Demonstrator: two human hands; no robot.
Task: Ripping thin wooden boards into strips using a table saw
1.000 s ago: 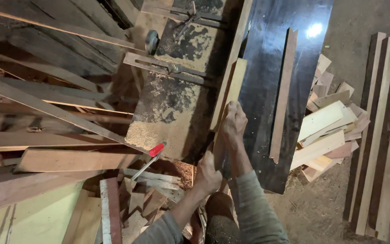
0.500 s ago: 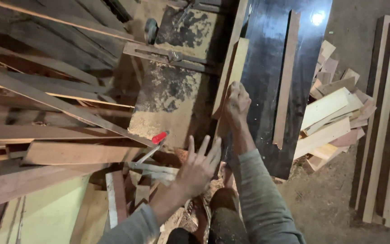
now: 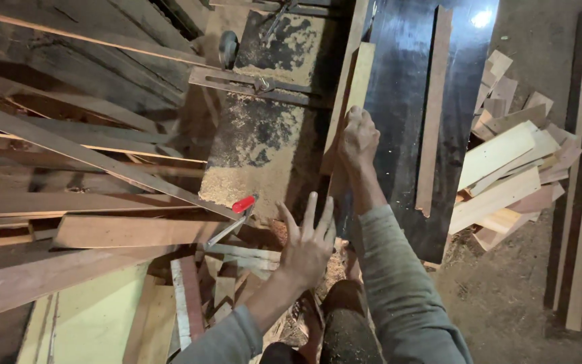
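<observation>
Right hand (image 3: 358,138) fingers grip the wood strip (image 3: 349,101); left hand (image 3: 310,246) fingers spread, empty

plank (image 3: 353,87): pale bare wood, matt
surface (image 3: 271,148): dull metal, dusted with rough sawdust
board (image 3: 405,101): dark, glossy, reflecting light
lever (image 3: 243,204): metal rod, red plastic grip
offcuts (image 3: 506,182): raw matt wood

Saw table (image 3: 264,155) stands centre, with planks (image 3: 69,162) stacked off its left edge. A strip (image 3: 345,108) lies along its right edge; a board (image 3: 432,108) on the panel (image 3: 399,101) beyond; offcuts (image 3: 506,168) further right.
</observation>
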